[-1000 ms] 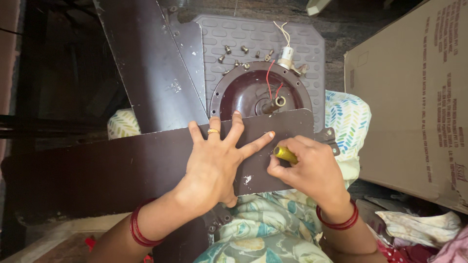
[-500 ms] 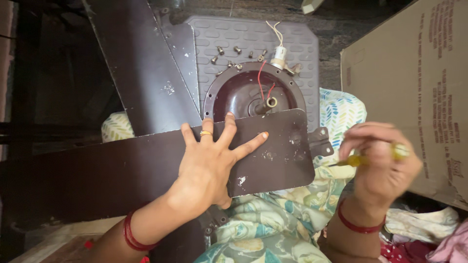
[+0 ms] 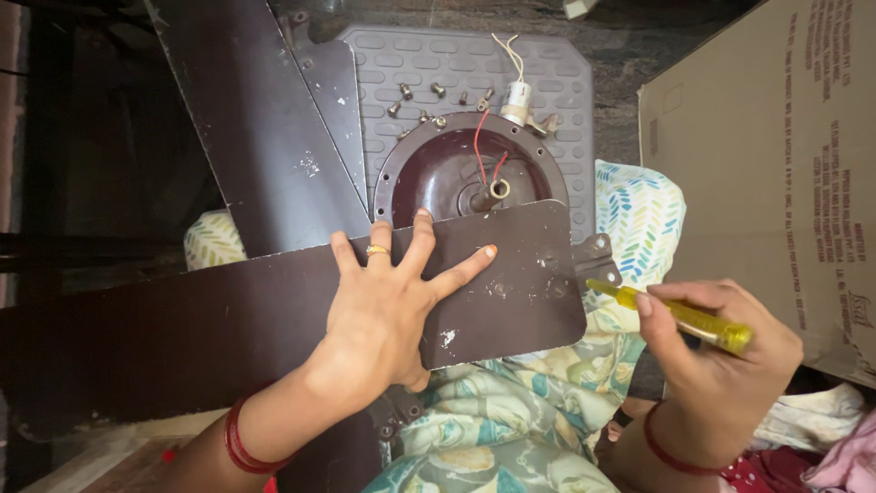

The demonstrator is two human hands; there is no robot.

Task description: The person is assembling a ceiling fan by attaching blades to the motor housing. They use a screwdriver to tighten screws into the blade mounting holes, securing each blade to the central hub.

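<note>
My left hand (image 3: 388,306) lies flat with spread fingers on a dark brown fan blade (image 3: 228,329) that runs across my lap. My right hand (image 3: 716,361) grips a yellow-handled screwdriver (image 3: 680,315), its tip pointing left toward the metal bracket (image 3: 595,260) at the blade's right end. Behind the blade sits the round dark brown fan motor housing (image 3: 456,173) with red wires and a central shaft. A second blade (image 3: 265,128) stands up to the left of the housing.
Several loose screws (image 3: 415,96) and a white connector with wires (image 3: 516,96) lie on a grey ribbed mat (image 3: 420,55). A large cardboard box (image 3: 776,155) stands at the right. Patterned cloth (image 3: 639,205) covers my lap; crumpled fabric lies at the lower right.
My right hand pulled the screwdriver away from the blade's end toward the right, then lowered slightly with the tip aimed back at the bracket. The left hand stayed pressed on the blade.
</note>
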